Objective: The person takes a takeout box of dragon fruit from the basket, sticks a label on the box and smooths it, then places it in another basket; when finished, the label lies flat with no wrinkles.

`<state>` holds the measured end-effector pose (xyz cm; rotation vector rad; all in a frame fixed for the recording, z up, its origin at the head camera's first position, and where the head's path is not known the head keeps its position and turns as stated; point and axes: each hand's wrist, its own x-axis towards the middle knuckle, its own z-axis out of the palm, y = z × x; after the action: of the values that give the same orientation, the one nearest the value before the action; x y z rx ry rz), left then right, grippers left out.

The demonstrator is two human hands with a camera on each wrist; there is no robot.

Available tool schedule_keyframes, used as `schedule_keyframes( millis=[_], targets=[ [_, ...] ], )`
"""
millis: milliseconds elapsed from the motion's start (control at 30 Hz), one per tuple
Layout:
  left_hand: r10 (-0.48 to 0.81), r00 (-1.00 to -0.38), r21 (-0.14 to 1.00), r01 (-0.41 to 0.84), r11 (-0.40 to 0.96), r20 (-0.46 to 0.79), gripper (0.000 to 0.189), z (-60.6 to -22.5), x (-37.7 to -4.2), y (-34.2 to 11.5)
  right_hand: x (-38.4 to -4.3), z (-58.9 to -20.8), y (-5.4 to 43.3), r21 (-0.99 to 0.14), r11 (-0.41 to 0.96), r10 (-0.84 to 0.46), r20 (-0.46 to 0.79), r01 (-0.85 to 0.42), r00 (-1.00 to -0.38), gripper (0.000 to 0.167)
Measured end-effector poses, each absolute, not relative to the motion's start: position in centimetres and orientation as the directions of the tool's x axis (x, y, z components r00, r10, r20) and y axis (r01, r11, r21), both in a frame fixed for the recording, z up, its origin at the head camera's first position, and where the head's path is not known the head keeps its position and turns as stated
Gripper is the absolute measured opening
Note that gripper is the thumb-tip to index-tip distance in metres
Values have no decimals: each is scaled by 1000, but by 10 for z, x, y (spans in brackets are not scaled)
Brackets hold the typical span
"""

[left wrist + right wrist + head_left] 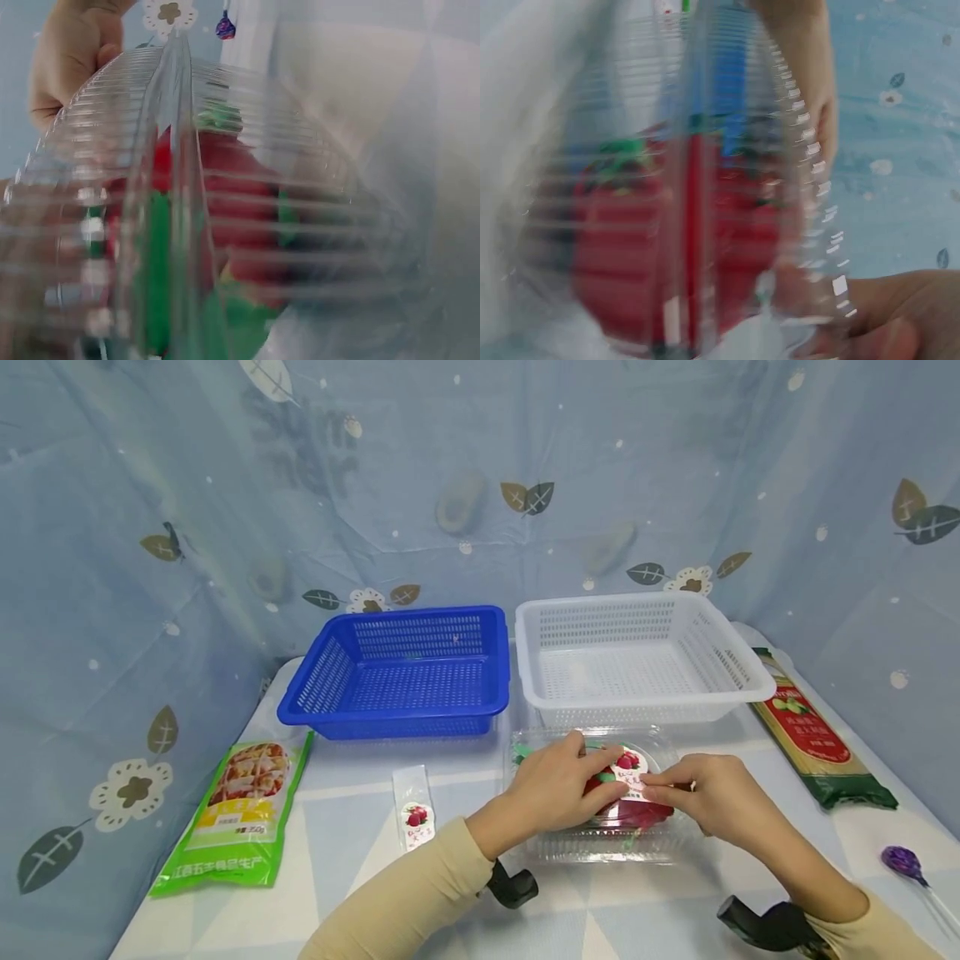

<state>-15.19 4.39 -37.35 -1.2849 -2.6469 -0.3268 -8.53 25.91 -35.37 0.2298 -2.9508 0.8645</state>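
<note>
A clear plastic clamshell box [536, 847] lies closed on the table, with red, green-topped fruit [240, 202] inside. On its lid is a white label [628, 762] printed with red fruit. My left hand [555, 781] rests over the lid's left half, thumb and forefinger extended onto the label. From the right, my right hand [716, 793] pinches the label's edge between thumb and forefinger. Both wrist views look through the box's ribbed sides; the right wrist view shows the red fruit [622, 240] blurred.
Behind the box stand a blue basket [405, 727] and a white basket [637, 700]. A green food bag [232, 818] and a clear strip with a similar label [412, 785] lie left. At right are a noodle packet [817, 735] and a purple lollipop [902, 862].
</note>
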Motion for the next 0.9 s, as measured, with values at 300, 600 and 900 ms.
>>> schedule_keyframes(
  millis=[300,600,900],
  targets=[
    [871,-423,228,900,371,250,30,-370,-163,31,-96,-356,255,-500,863,-73,18,-73,-997,34],
    [906,-296,309,929,201,303,26,-373,-171,22,-100,-358,260,-570,820,-96,-57,-47,-994,34],
    [887,-364,316,909,272,284,27,-372,-165,20,-97,-358,260,-551,833,-85,-32,-53,-996,37]
  ],
)
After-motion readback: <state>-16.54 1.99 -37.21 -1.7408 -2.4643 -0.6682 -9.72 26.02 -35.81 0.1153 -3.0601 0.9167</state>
